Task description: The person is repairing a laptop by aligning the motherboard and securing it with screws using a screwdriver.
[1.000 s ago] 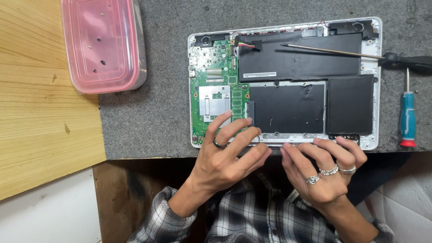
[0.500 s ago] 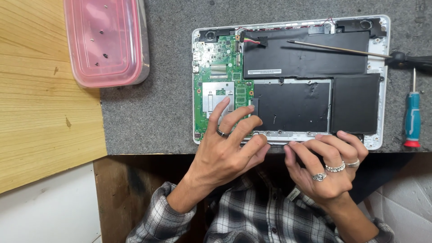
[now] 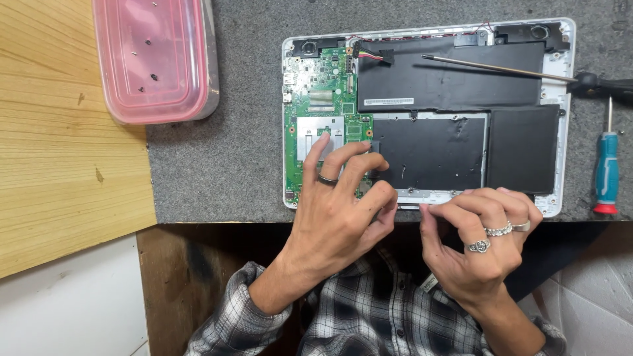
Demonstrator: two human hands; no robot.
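Opened laptop (image 3: 461,118) lies far-right on the table's grey mat (image 3: 231,165). Left hand (image 3: 336,211) splayed, gripping nothing, on its near edge; right hand (image 3: 478,237) curled, w/ fingertips there. Lift evenly, w/o bending the green board (image 3: 316,99).

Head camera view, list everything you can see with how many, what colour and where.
Opened laptop: one, white shell, on the grey mat, centre right.
Circuit board: one, green, left part of the laptop.
Battery cells: three black panels, right of the board.
Long screwdriver: one, black handle, shaft lying across the top battery panel.
Small screwdriver: one, teal handle with red end, right of the laptop.
Plastic tub: one, pink, top left, a few small screws inside.
Mat: one, grey.
Wooden surface: one, light, left.
Left hand: dark ring, fingers on the board's lower edge.
Right hand: silver rings, at the laptop's near edge.
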